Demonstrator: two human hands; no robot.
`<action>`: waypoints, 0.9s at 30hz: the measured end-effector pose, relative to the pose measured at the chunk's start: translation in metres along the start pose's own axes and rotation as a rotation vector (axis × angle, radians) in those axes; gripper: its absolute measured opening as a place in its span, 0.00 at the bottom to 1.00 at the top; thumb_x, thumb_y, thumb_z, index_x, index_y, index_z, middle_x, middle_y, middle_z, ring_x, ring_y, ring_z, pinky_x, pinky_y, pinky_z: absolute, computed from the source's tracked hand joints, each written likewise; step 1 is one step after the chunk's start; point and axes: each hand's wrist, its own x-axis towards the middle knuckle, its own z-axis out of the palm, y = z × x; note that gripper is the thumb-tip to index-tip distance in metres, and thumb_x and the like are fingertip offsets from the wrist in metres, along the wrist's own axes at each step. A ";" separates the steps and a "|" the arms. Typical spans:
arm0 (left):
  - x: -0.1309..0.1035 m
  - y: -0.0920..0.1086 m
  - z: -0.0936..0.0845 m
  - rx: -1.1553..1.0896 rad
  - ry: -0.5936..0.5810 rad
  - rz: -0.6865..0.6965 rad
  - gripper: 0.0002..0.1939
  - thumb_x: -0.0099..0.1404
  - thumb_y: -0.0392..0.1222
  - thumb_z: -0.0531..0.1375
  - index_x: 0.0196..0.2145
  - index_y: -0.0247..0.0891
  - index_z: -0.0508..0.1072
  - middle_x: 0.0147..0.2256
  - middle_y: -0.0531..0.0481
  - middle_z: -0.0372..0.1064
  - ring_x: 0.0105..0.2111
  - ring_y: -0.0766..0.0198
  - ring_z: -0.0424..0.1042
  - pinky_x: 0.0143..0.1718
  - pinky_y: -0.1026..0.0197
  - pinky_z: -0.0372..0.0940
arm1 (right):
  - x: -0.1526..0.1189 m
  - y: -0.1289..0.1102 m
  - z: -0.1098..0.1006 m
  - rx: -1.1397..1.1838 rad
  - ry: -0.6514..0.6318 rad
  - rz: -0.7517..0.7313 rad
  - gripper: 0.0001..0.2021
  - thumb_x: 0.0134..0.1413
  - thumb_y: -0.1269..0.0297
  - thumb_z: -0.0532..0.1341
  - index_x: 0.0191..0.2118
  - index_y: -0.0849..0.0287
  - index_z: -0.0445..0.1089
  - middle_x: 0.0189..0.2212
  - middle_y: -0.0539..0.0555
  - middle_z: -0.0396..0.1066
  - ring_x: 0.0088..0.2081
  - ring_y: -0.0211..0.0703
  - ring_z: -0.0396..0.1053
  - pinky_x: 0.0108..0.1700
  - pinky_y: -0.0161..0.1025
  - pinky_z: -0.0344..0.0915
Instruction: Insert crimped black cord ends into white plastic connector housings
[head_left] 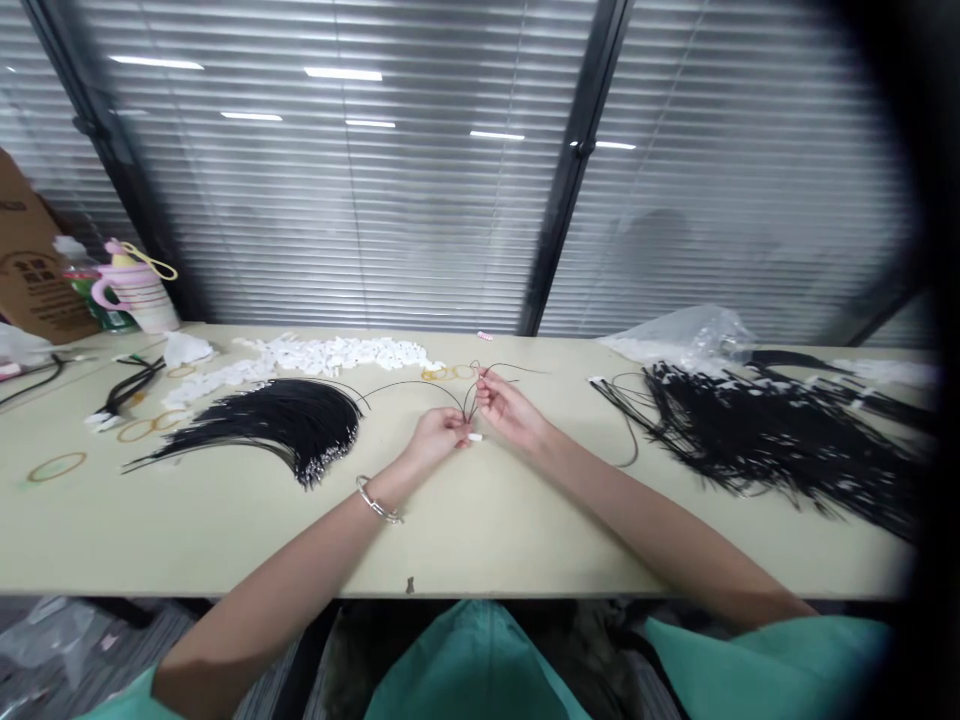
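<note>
Near the middle of the table my left hand (442,434) is closed, pinching a white plastic connector (475,437) and thin black wires. My right hand (506,404) is just to the right and slightly higher, its fingers pinched on a thin black wire (471,398). The wires loop up and outward between the hands; their exact ends are too small to make out. Left of my hands lies a fanned bundle of loose black wires (262,420) with shiny metal ends. Behind it spreads a heap of small white connectors (337,354).
A large pile of black wires with white connectors (750,430) lies on the right, below a clear plastic bag (690,338). Rubber bands (57,467) lie at left. A pink cup (142,290) and a cardboard box (37,270) stand at the back left, before the window blinds.
</note>
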 end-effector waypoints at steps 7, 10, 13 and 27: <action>0.002 0.001 -0.001 0.059 0.115 0.008 0.08 0.54 0.38 0.61 0.29 0.33 0.65 0.28 0.46 0.71 0.28 0.64 0.72 0.31 0.63 0.66 | -0.024 0.009 -0.009 -0.209 0.069 0.135 0.13 0.46 0.62 0.64 0.39 0.59 0.67 0.37 0.54 0.72 0.35 0.33 0.69 0.37 0.31 0.66; 0.000 0.003 -0.003 0.092 0.129 0.021 0.08 0.54 0.40 0.61 0.30 0.33 0.67 0.30 0.45 0.72 0.29 0.63 0.73 0.32 0.63 0.67 | -0.029 0.014 -0.009 -0.282 0.140 0.063 0.14 0.46 0.59 0.64 0.38 0.59 0.67 0.35 0.52 0.71 0.32 0.33 0.68 0.35 0.31 0.64; -0.001 0.005 -0.006 0.183 0.165 0.068 0.10 0.52 0.42 0.63 0.29 0.33 0.69 0.30 0.47 0.71 0.29 0.65 0.72 0.32 0.64 0.65 | -0.030 0.015 -0.007 -0.444 0.152 -0.012 0.14 0.46 0.56 0.63 0.37 0.60 0.69 0.34 0.52 0.71 0.32 0.32 0.67 0.34 0.30 0.61; -0.016 0.032 -0.002 0.553 0.120 0.198 0.08 0.52 0.38 0.61 0.18 0.33 0.71 0.24 0.52 0.70 0.26 0.67 0.66 0.31 0.67 0.57 | -0.030 0.017 -0.013 -0.960 0.172 -0.048 0.11 0.47 0.59 0.59 0.29 0.63 0.72 0.33 0.54 0.73 0.34 0.36 0.68 0.41 0.33 0.62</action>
